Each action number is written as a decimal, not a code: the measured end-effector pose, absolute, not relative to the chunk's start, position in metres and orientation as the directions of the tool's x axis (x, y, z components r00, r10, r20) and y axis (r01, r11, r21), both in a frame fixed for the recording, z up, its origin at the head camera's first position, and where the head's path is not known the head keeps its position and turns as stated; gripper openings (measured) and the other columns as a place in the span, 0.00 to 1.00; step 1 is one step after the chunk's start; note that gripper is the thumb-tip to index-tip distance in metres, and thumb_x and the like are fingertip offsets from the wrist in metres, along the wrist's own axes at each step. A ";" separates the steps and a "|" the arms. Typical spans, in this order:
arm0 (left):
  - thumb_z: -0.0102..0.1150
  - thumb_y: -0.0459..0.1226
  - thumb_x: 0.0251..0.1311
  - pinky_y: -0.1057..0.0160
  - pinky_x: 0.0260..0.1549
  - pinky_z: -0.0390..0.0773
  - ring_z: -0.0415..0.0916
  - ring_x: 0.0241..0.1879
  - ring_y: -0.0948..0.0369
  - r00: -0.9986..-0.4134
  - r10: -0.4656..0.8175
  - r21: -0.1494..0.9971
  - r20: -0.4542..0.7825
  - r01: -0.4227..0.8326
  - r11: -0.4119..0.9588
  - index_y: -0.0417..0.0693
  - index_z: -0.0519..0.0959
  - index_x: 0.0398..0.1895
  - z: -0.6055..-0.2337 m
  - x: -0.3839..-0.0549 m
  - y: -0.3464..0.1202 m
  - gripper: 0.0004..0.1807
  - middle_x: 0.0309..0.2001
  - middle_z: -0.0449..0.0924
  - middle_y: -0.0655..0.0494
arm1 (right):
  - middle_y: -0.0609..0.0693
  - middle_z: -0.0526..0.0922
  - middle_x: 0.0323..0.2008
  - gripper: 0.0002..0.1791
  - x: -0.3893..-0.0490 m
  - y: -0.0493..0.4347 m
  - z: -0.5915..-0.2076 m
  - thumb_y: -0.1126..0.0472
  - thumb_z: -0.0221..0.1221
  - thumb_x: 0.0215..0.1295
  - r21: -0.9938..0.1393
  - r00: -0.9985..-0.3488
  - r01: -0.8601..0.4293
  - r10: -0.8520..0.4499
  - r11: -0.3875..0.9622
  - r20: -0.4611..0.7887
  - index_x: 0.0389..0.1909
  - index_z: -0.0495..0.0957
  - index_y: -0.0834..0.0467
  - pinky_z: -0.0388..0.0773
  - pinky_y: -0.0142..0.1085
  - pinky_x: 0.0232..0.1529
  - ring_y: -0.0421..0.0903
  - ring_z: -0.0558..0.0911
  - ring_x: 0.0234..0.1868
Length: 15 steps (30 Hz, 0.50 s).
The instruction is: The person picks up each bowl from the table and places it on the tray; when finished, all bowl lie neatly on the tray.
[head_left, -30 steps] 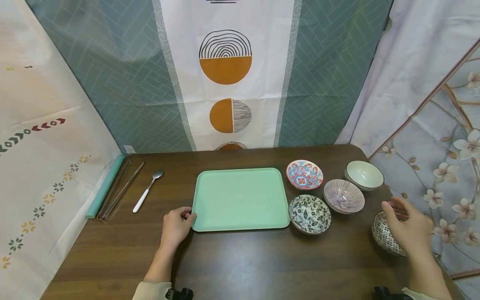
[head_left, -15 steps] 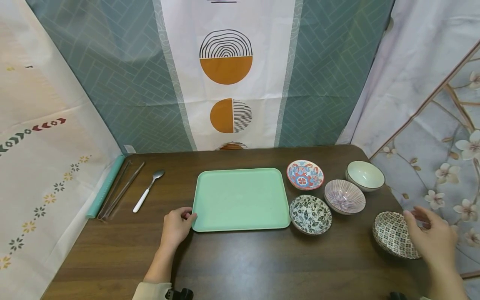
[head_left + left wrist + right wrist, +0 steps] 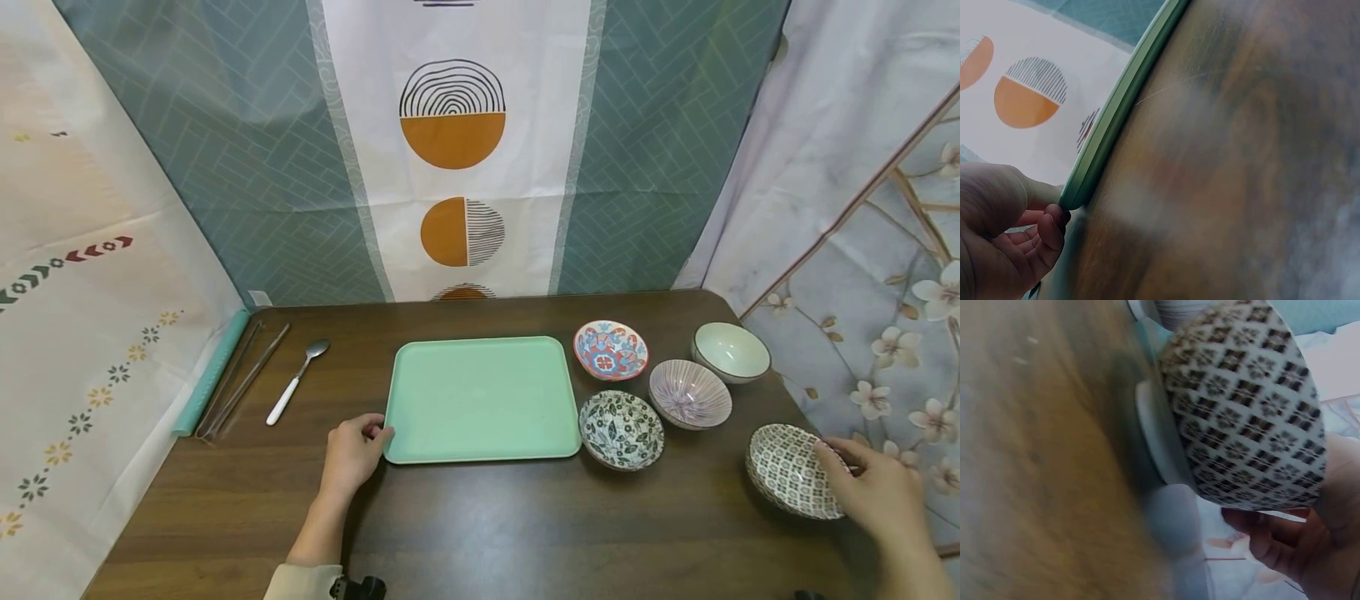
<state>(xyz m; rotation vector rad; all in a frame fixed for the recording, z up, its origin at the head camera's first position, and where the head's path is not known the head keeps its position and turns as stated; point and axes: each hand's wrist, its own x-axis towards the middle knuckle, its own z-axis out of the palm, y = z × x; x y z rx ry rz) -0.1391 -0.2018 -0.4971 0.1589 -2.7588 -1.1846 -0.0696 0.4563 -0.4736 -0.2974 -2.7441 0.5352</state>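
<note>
A rectangular mint-green tray [image 3: 482,400] lies flat on the table. My left hand [image 3: 356,454] pinches its near left corner; in the left wrist view, thumb and fingers close on the tray's edge [image 3: 1124,100]. At the right, a bowl [image 3: 793,471] with a brown-and-white lattice pattern sits near the table's right edge. My right hand [image 3: 877,492] grips that bowl's right rim, thumb on the inner side. From the right wrist view, the bowl's patterned outer wall [image 3: 1247,412] stands above its foot, with fingers [image 3: 1272,547] curled against the far side.
Right of the tray stand a red-and-blue bowl [image 3: 610,350], a black floral bowl [image 3: 621,430], a purple-striped bowl [image 3: 689,393] and a pale green bowl [image 3: 730,352]. To the left lie a white-handled spoon [image 3: 297,382], metal tongs [image 3: 243,383] and a teal roll [image 3: 212,373].
My right hand has moved right and down from over the lattice bowl to its right rim, which it now grips. The left hand stays at the tray's corner.
</note>
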 end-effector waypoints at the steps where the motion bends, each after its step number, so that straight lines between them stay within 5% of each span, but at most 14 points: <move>1: 0.68 0.32 0.62 0.65 0.25 0.72 0.71 0.23 0.62 -0.985 -0.150 0.727 0.083 -0.043 0.685 0.33 0.85 0.42 -0.497 -0.139 -0.201 0.10 0.27 0.79 0.54 | 0.73 0.83 0.31 0.24 -0.069 0.458 -0.473 0.53 0.55 0.74 -0.389 -0.936 0.138 0.249 0.911 0.251 0.48 0.78 0.75 0.66 0.63 0.43 0.69 0.82 0.29; 9: 0.68 0.33 0.62 0.65 0.25 0.72 0.72 0.24 0.61 -0.987 -0.148 0.732 0.059 -0.058 0.679 0.33 0.85 0.44 -0.497 -0.139 -0.201 0.11 0.27 0.78 0.53 | 0.76 0.82 0.35 0.28 -0.066 0.474 -0.466 0.53 0.55 0.75 -0.377 -0.986 0.109 0.148 0.920 0.074 0.51 0.74 0.81 0.75 0.63 0.34 0.71 0.82 0.34; 15: 0.67 0.33 0.63 0.65 0.25 0.72 0.72 0.24 0.61 -0.988 -0.146 0.730 0.052 -0.062 0.680 0.32 0.85 0.44 -0.496 -0.140 -0.202 0.11 0.28 0.78 0.53 | 0.77 0.82 0.34 0.28 -0.065 0.474 -0.466 0.55 0.57 0.74 -0.425 -0.984 0.089 0.145 0.901 0.100 0.49 0.74 0.83 0.78 0.48 0.23 0.67 0.83 0.30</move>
